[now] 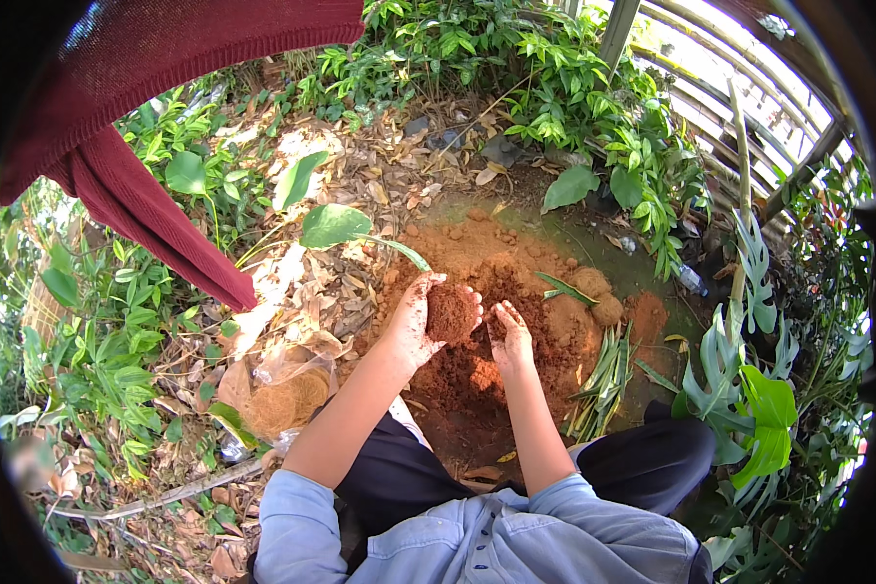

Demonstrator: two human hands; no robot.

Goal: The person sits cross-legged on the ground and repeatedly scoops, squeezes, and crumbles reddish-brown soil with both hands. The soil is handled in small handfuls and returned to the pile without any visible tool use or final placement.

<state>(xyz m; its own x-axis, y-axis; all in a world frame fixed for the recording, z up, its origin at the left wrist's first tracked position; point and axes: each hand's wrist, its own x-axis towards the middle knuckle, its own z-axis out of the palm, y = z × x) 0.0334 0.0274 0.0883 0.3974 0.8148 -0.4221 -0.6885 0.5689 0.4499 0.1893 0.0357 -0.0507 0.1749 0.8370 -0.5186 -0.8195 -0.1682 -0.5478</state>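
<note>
In my left hand (pixel 417 317) rests a rounded clump of brown fibrous material (pixel 451 314), with a variegated leaf (pixel 401 250) sticking up behind it. My right hand (pixel 511 337) is just to the right, its fingers curled around some loose dark soil. Both hands are dusted with soil and are above a mound of reddish-brown soil (pixel 496 255). A cut leaf piece (pixel 568 287) lies on the mound, beside fibre balls (pixel 591 282) at its right edge. A bundle of long green leaves (pixel 604 379) lies right of my right hand.
A clear plastic bag with tan fibre (pixel 288 398) sits near my left knee. Red knitted cloth (pixel 168 212) hangs at the upper left. Dry leaves (pixel 336 292) cover ground at left; a plastic bottle (pixel 692 279), monstera leaves (pixel 766 416) and a slatted fence (pixel 759 95) are at right.
</note>
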